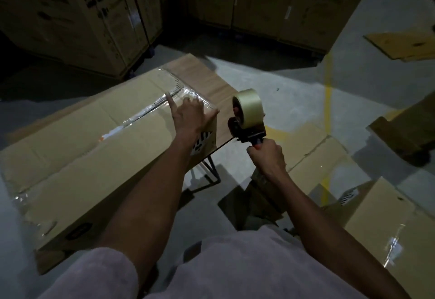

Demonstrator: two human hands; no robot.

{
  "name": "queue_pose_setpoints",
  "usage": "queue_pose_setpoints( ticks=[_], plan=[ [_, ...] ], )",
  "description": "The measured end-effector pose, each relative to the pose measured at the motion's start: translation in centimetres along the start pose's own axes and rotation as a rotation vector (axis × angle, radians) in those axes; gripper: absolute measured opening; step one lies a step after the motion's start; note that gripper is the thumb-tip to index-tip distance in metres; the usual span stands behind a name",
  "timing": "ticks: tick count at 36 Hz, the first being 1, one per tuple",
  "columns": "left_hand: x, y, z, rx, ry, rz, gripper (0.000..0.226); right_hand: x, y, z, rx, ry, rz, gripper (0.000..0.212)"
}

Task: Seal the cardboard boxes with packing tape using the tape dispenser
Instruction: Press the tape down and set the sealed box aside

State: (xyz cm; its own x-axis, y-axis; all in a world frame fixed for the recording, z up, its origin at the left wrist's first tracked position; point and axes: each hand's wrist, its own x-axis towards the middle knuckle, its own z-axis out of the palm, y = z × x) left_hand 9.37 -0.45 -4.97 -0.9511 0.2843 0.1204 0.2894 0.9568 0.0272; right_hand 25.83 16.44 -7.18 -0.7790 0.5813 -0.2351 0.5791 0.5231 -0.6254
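Fingers of the right hand (267, 157) are curled tight round the handle of the tape dispenser (247, 122), which hangs in the air just off the right end of the long cardboard box (94, 152), roll uppermost; beyond it, to the left, the left hand (190, 116) lies flat on the box's end corner, fingers (170, 100) straight and spread over glossy tape (150, 112) along the top seam. That seam runs along the box's length, leftward from the dispenser, so the dispenser hand looks nearer for the next strip, while the flat hand steadies
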Motion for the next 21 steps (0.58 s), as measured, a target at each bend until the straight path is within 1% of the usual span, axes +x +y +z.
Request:
queue_pose_setpoints(
  ticks=[3, 6, 8, 10, 14, 17, 21],
  plan=[
    [0.0, 0.8, -0.4, 0.025, -0.004, -0.033, 0.083, 0.7, 0.3, 0.9, 0.061, 0.020, 0.013, 0.029],
    [-0.6, 1.9, -0.6, 0.050, 0.041, -0.043, 0.070, 1.8, 0.3, 2.0, 0.109, 0.028, 0.038, 0.025],
    [-0.8, 2.7, -0.5, 0.059, 0.077, -0.036, 0.060, 3.1, 0.0, 2.7, 0.146, 0.028, 0.043, 0.027],
    [-0.6, 3.3, -0.3, 0.061, 0.073, -0.052, 0.056, 4.7, -0.6, 3.3, 0.181, 0.025, 0.051, 0.032],
    [-0.1, 3.7, -0.1, 0.061, 0.025, -0.135, 0.056, 8.1, -1.9, 4.1, 0.217, 0.032, 0.052, 0.041],
    [0.0, 4.1, 0.1, 0.026, 0.028, -0.193, 0.055, 10.9, -2.6, 4.6, 0.196, 0.036, 0.035, 0.053],
    [0.5, 4.7, 0.5, 0.000, 0.009, -0.301, 0.064, 15.2, -4.0, 5.4, 0.135, 0.022, 0.028, 0.041]
  ],
)
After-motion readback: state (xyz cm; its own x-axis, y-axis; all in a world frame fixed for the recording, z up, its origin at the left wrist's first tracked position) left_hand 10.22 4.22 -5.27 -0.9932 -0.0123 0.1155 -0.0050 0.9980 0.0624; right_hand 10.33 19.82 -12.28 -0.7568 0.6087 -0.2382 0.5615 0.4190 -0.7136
